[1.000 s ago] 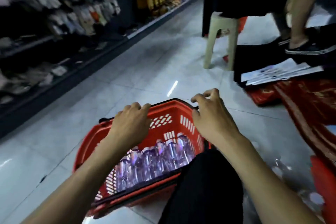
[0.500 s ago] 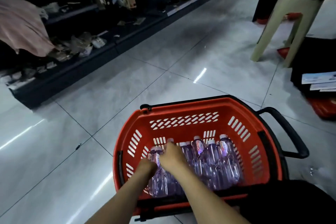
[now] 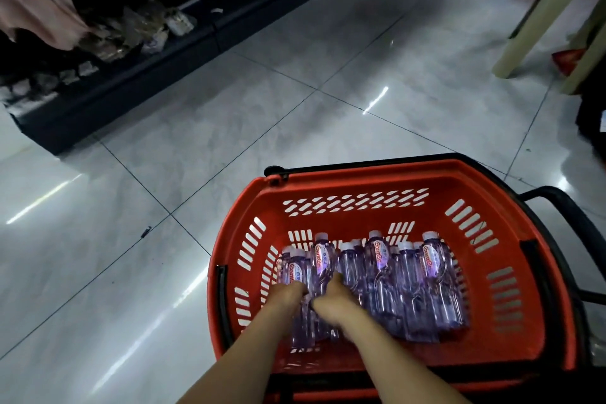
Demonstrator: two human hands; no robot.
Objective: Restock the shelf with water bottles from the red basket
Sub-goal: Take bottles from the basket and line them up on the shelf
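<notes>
The shelf (image 3: 108,75) sits far left. Your left hand (image 3: 288,293) and right hand (image 3: 331,297) curl around bottles (image 3: 319,259) in the red basket (image 3: 357,203); packed neighbours (image 3: 423,282) may snag, slipping your grip.

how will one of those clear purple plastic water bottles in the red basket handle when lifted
The clear purple plastic water bottles look full and capped, so probably heavy for their size. Thin walls may flex under both hands. Lying packed together, neighbours could roll.
</notes>
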